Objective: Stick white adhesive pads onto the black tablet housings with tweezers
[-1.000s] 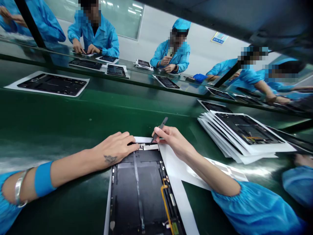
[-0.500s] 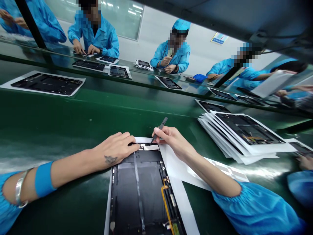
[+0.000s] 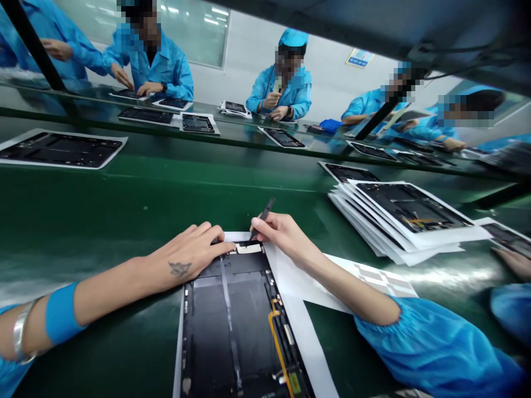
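At a green bench (image 3: 145, 190), pale wall (image 3: 249, 41) beyond: dark tool (image 3: 269, 205) in right hand (image 3: 280, 232), left hand (image 3: 197, 249) on device (image 3: 207, 323), grip unclear.

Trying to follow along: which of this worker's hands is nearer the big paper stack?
Right: the right hand is apart, left of the big paper stack; the left hand is farther left.

Slanting a bare left forearm (image 3: 120, 290), dark-tattooed near the wrist, inward; holding the bare left hand (image 3: 203, 247) palm down, knuckles bent, thumb stretched rightward. Pinching thumb against fingers on the bare right hand (image 3: 277, 232); angling the bare right forearm (image 3: 346, 282) inward too.
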Tool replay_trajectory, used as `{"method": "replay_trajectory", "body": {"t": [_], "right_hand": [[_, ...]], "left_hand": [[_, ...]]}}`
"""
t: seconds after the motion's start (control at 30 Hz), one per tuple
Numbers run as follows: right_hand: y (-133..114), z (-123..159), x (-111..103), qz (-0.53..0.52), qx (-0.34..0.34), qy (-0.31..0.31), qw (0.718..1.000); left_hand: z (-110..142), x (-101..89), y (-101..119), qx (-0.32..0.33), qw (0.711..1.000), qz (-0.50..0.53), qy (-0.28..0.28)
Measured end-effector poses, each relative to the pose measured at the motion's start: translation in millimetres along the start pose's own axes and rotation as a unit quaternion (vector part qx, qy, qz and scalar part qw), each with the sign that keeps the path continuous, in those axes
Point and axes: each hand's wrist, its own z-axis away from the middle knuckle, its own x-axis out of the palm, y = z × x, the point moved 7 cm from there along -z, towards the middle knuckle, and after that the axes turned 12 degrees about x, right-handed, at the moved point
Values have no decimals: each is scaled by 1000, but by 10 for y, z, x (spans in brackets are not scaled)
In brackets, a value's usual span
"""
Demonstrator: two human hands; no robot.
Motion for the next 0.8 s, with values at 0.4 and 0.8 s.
{"method": "replay_trajectory", "body": {"t": [0.4,0.8], "right_hand": [[-233,376,89,76,-212,64,972],[-329,557,211,140,-348,48,926]], "left_hand": [[1,-2,3,15,999,-40,11],[-3,-28,16,16,999,-41,8]]}}
